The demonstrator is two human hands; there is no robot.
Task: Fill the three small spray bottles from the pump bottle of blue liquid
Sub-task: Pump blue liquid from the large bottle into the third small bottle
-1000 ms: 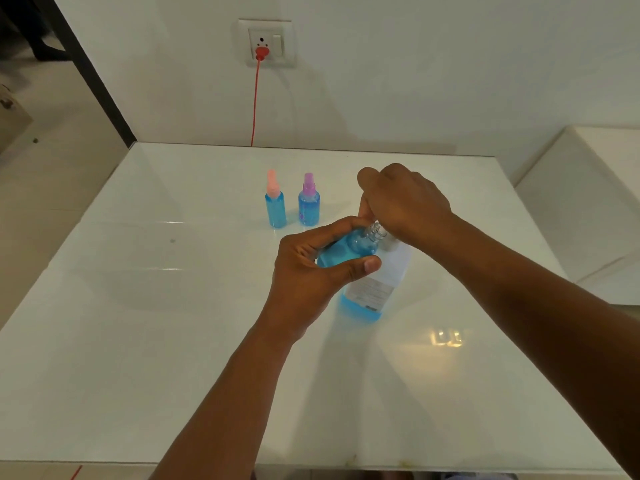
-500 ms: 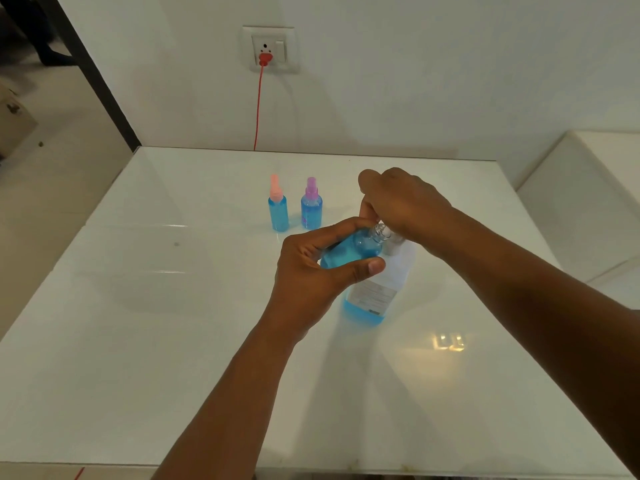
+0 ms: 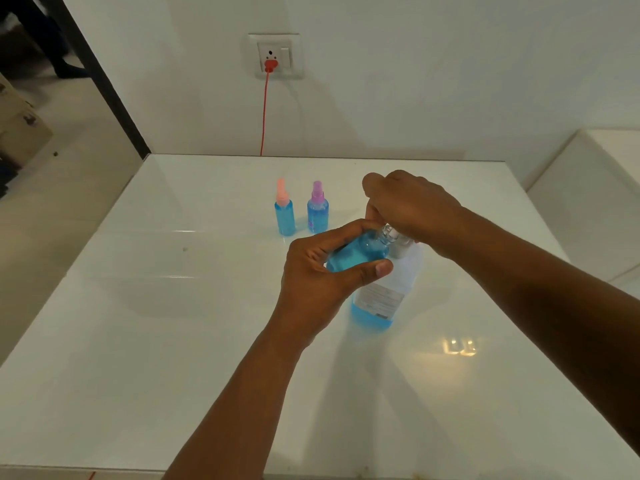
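Two small spray bottles point(image 3: 286, 213) stand capped and blue at far left; third bottle point(image 3: 356, 255) — gripped by left hand point(image 3: 325, 282) under pump bottle point(image 3: 384, 292) — appears nearly full; right hand point(image 3: 408, 206) clenches the pump

Left hand point(image 3: 322, 271) and right hand point(image 3: 408, 206) curled, gripping

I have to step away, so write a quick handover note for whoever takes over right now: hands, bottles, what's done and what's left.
Left hand: grips the third spray bottle, tilted, neck open and held at the pump.
Right hand: on top of the pump bottle; its grip is hidden.
Pump bottle stands mid-table, a low band of blue showing below its label.
Peach-capped bottle and purple-capped bottle stand behind, capped and blue.
Done: those two look filled.
Left: finish the third, already mostly blue, and cap it. Its cap is not in view.
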